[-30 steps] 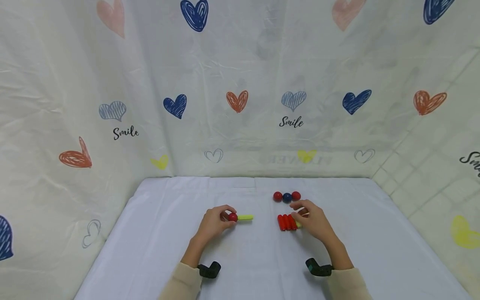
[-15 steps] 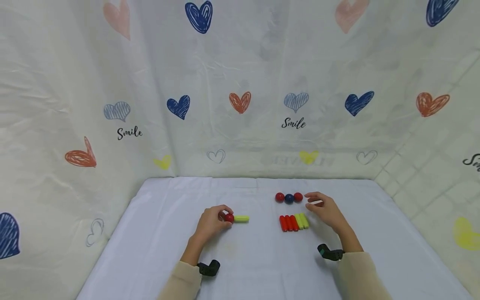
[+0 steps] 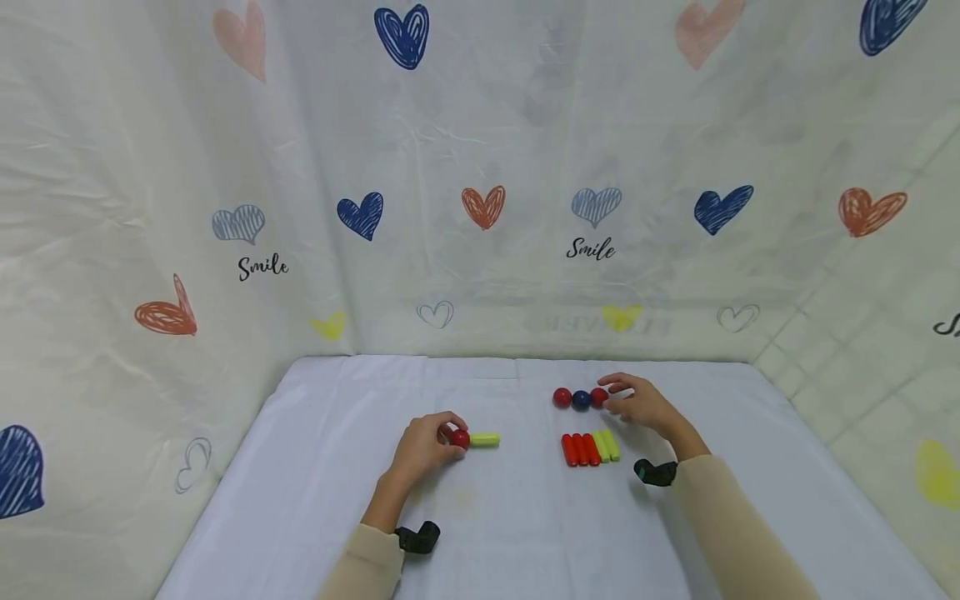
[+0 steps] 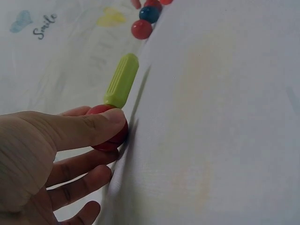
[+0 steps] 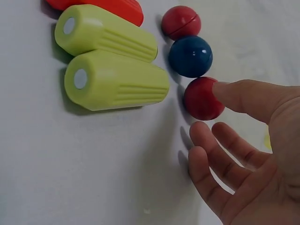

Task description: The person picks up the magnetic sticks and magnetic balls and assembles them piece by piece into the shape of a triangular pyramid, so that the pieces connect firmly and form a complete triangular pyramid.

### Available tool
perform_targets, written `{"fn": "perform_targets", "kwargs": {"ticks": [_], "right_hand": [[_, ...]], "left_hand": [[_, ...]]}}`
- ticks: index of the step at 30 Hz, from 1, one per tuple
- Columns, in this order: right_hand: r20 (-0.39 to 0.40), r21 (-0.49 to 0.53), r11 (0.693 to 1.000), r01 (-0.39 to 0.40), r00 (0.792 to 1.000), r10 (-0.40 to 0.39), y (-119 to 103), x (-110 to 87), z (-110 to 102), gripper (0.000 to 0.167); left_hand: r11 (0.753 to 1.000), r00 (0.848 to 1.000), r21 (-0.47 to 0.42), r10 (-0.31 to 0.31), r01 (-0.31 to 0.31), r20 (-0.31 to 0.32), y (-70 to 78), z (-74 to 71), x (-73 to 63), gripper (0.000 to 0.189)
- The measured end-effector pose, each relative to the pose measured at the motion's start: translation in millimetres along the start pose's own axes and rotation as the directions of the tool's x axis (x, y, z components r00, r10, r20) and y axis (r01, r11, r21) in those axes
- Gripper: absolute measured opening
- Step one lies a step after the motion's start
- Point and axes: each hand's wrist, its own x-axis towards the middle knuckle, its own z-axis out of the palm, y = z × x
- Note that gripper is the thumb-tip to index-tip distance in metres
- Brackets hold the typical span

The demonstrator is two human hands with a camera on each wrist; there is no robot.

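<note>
My left hand pinches a red ball between thumb and fingers. A short yellow-green ribbed rod extends from that ball, end against it. At the back right, a red ball, a dark blue ball and another red ball stand in a row. My right hand is at the right end of this row. Its thumb tip overlaps the nearest red ball in the right wrist view, while the visible fingers are spread beside it.
In front of the balls lie three red rods and two yellow-green rods, side by side. A white cloth covers the table. Behind it hangs a white curtain printed with hearts.
My right hand has left the rods, uncovering the yellow-green ones, swung right, then come back left to the end red ball. My left hand keeps its hold on its red ball.
</note>
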Motion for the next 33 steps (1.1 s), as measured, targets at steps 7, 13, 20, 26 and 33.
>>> {"fn": "perform_targets", "kwargs": {"ticks": [7, 13, 20, 26, 33], "right_hand": [[0.019, -0.071, 0.997, -0.003, 1.000, 0.004, -4.9, 8.6, 2.9, 0.039], [0.007, -0.081, 0.997, -0.014, 1.000, 0.014, -5.9, 7.5, 3.9, 0.031], [-0.026, -0.063, 0.998, -0.031, 0.999, 0.029, -1.6, -0.8, -0.4, 0.031], [-0.046, 0.001, 1.000, -0.001, 0.999, 0.001, -8.9, -11.1, -0.7, 0.033], [-0.031, 0.051, 0.997, 0.059, 0.998, -0.058, -25.1, -22.0, 6.6, 0.037]], "left_hand": [[1.000, 1.000, -0.019, -0.009, 0.009, 0.011, -0.5, -0.4, -0.8, 0.032], [1.000, 1.000, -0.023, -0.010, 0.010, 0.011, -1.8, 0.2, -0.1, 0.033], [1.000, 1.000, -0.027, 0.009, -0.009, 0.003, -3.6, 1.6, 0.1, 0.033], [0.998, 1.000, -0.055, -0.004, 0.004, 0.006, -5.3, 0.8, 0.5, 0.032], [0.998, 1.000, -0.067, -0.003, 0.004, 0.012, -7.7, 1.2, 2.2, 0.033]]}}
